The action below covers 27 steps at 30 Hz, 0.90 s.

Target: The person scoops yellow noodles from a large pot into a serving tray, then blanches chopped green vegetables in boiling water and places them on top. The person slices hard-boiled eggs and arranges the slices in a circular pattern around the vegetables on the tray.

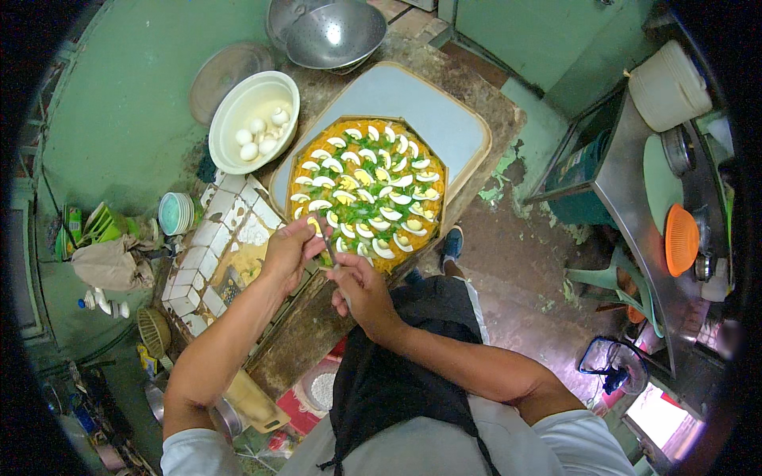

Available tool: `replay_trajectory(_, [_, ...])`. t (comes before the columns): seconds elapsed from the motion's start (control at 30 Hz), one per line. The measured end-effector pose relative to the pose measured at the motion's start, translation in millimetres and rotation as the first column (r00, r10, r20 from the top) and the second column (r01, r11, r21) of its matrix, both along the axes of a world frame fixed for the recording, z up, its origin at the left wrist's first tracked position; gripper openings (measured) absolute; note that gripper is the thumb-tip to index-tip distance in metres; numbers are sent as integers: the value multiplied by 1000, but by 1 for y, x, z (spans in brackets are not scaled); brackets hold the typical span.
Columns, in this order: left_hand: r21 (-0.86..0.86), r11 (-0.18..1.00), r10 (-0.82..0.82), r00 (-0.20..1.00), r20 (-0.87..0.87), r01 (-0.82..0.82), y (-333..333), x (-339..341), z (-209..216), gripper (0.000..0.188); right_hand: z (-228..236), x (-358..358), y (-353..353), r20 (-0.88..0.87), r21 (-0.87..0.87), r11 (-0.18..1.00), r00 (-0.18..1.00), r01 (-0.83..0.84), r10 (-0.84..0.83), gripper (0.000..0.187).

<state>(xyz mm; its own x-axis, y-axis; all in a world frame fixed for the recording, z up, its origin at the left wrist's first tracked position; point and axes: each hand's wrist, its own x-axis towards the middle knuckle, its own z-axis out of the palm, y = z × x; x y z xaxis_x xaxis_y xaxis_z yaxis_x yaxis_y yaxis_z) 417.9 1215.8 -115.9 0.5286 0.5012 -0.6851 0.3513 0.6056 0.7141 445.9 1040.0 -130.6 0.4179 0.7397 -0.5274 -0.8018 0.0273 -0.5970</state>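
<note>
My left hand [287, 247] is closed around a piece of boiled egg [314, 225] with yolk showing, at the near left edge of a large platter. In my right hand [363, 295] is a knife [329, 242], its blade pointing up beside the egg. The platter holds orange noodles [302, 170], topped with many white-and-yellow egg slices [363, 176] and chopped green leaves [361, 213]. To its upper left, a white bowl [225, 148] contains several whole peeled eggs [258, 125] in cloudy liquid.
Under the platter lies a pale blue board [456, 131] on a worn counter [504, 119]. A metal wok [337, 36] stands at the back. Broken white tiles [194, 258] and stacked bowls [176, 214] are at left. A steel table [635, 190] with an orange basket [682, 239] stands right.
</note>
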Motion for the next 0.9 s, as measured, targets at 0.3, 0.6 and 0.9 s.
replay_trajectory(0.3, [-181, 981, 80, 996, 31, -73, -7, 11, -5, 26, -16, 14, -6, 132, -99, 995, 991, 7, 6, 34])
replay_trajectory(0.6, [-140, 983, 131, 990, 56, -122, -23, 12, 0, 25, 1, 34, -26, 258, -68, 985, 951, -159, 171, 32])
replay_trajectory(0.9, [-267, 943, 224, 972, 67, -198, -40, 24, -17, 28, -35, 50, -35, 457, -156, 986, 881, -61, 127, 30])
